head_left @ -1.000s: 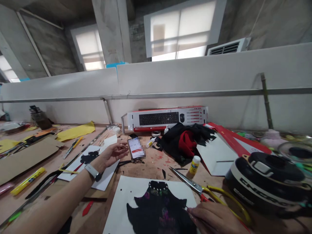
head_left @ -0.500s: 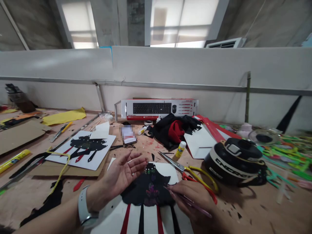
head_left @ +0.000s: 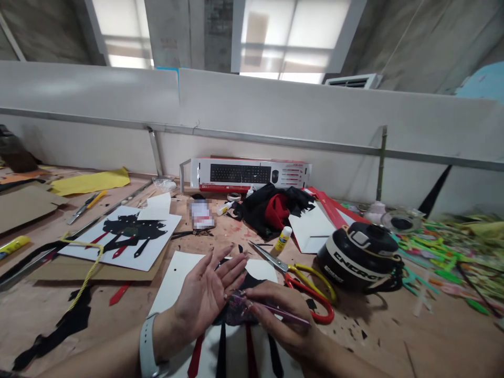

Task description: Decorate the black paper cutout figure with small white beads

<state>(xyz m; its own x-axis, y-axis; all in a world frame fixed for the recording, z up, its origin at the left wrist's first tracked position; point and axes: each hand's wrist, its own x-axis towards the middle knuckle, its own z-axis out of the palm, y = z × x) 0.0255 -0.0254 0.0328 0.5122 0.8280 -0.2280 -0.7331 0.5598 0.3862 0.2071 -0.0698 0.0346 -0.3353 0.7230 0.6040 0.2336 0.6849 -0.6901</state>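
On littered tabletop (head_left: 118, 328), white partition (head_left: 315, 107) behind: my right hand (head_left: 284, 307) pinches slim purple tool (head_left: 293, 317); left hand (head_left: 205, 294) upturned, fingers loose.

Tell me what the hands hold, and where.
The right hand pinches a slim purple rod-shaped tool towards its front end; the left hand is open, palm up, contents unclear.

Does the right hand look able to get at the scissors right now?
Probably yes: the scissors lie uncovered just beyond the right hand, though it holds a slim purple tool that may need setting down first.
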